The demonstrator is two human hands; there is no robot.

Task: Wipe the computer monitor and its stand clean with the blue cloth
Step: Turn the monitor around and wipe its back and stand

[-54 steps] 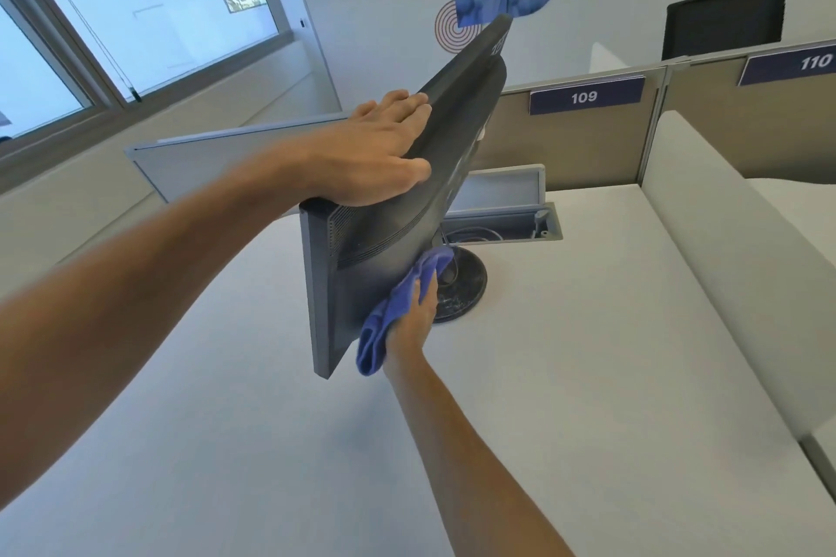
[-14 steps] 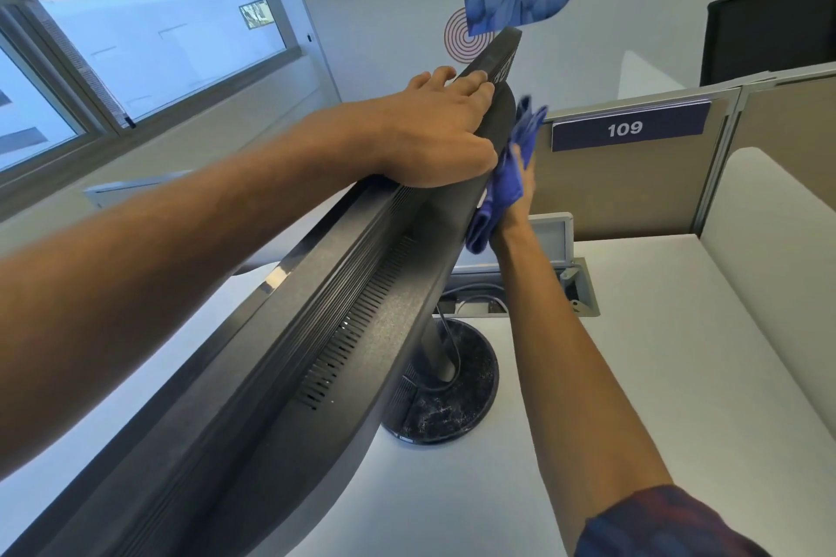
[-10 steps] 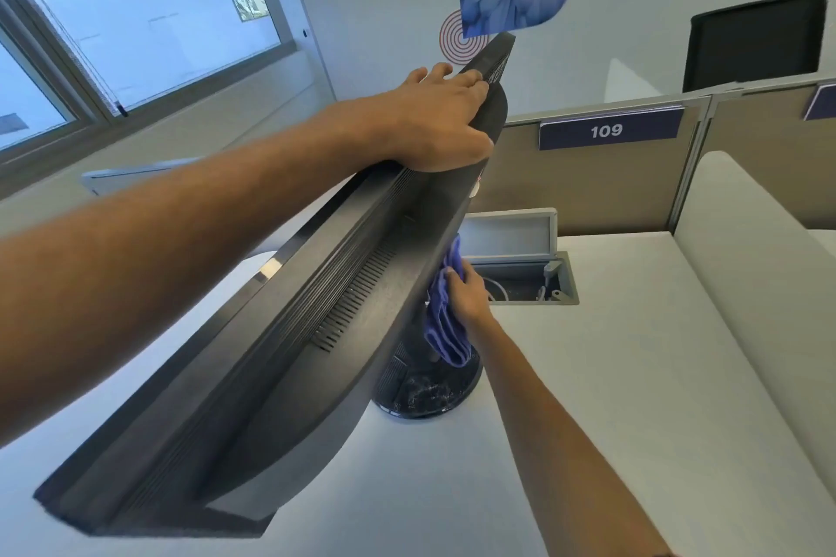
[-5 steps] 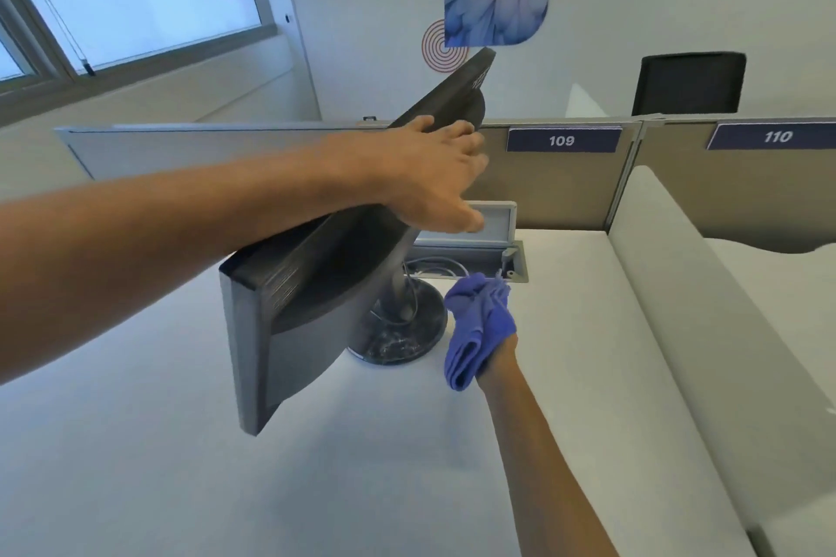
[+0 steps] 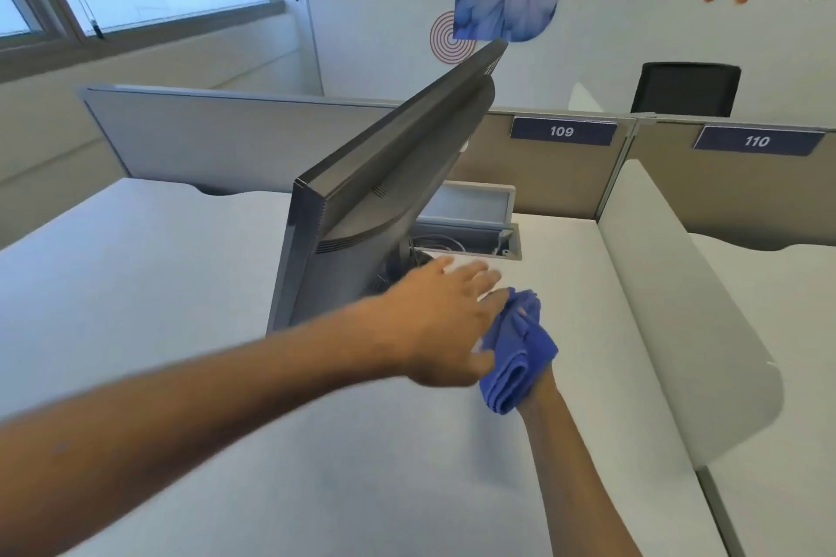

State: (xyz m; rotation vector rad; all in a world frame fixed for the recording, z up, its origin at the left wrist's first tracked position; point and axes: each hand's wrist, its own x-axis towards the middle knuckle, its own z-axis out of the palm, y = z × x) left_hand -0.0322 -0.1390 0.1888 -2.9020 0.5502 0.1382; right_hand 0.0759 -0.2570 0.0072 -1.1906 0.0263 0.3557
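The grey computer monitor [image 5: 362,213] stands on the white desk [image 5: 181,285], seen from behind and edge-on, with its screen side hidden. Its stand is mostly covered by my left hand [image 5: 439,321], which hovers in front of the monitor's lower back with fingers straight and spread, holding nothing. Just right of it, my right hand [image 5: 536,389] grips the bunched blue cloth [image 5: 515,353] above the desk, clear of the monitor. The cloth covers most of that hand.
An open cable tray [image 5: 479,231] with wires sits in the desk behind the monitor. Partitions labelled 109 [image 5: 563,131] and 110 [image 5: 757,141] close the back. A white divider [image 5: 678,308] bounds the right side. A black chair [image 5: 685,88] stands beyond.
My left hand has let go of the monitor's top edge and dropped down beside the cloth. My right hand with the cloth has stayed off the monitor, near the desk.
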